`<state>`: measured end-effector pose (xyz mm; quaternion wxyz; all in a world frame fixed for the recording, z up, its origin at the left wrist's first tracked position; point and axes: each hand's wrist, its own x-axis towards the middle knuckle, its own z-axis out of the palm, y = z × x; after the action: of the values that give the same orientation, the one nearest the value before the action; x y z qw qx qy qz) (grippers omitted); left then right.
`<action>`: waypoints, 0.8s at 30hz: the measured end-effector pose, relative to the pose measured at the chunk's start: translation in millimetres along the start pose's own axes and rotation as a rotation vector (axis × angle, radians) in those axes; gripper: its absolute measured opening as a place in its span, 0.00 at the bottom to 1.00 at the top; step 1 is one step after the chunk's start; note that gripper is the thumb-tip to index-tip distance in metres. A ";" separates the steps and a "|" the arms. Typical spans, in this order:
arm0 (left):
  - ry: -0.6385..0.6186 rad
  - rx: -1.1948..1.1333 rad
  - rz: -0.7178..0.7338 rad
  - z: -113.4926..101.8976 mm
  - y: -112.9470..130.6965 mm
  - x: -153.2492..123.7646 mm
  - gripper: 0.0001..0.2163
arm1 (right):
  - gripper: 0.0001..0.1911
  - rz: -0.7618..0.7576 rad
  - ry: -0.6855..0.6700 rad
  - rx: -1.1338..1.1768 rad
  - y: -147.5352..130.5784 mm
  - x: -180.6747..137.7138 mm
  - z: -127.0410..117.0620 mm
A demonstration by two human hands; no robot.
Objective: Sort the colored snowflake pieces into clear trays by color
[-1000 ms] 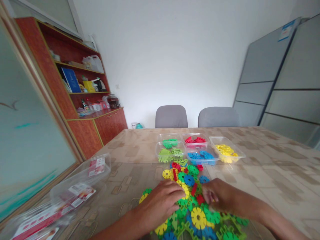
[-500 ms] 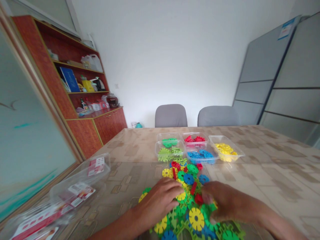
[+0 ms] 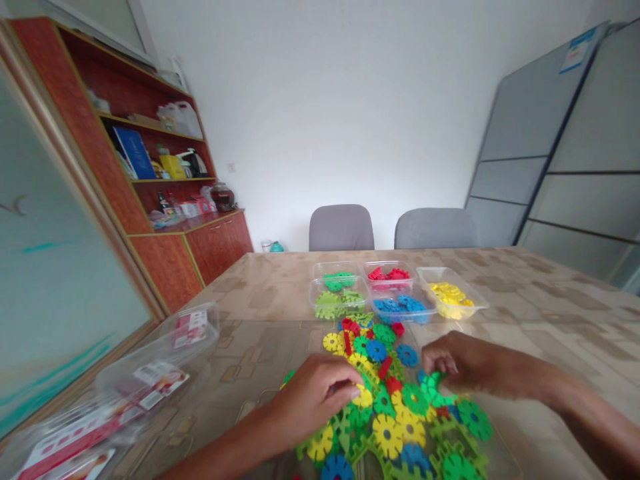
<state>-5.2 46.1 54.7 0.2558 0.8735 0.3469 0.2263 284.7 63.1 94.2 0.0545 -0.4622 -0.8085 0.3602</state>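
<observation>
Right hand shifted outward with green pieces; pile's near part uncovered.
Right hand (image 3: 453, 363) has moved from mid-pile to its right edge, fingers curled, looks pinched on green pieces (image 3: 438, 389). Left hand (image 3: 325, 387) about same spot, fingers narrow at a yellow disc (image 3: 363, 396); can't tell if gripped. Second big yellow disc (image 3: 411, 427) now exposed. Mixed pile (image 3: 383, 403) on desk (image 3: 550, 327), just nearer than clear tubs (image 3: 481, 306) of single-colour pieces. Judgement: greens now picked out but in no tub; plenty left mixed.
</observation>
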 end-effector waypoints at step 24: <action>-0.073 -0.122 -0.186 -20.4 -24.9 -1.4 0.08 | 0.08 0.164 0.146 -0.083 38.7 -33.0 24.1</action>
<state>-30.1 66.6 55.0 0.3409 0.8280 0.4026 0.1903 320.7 36.5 60.2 0.0643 -0.5538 -0.7760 0.2949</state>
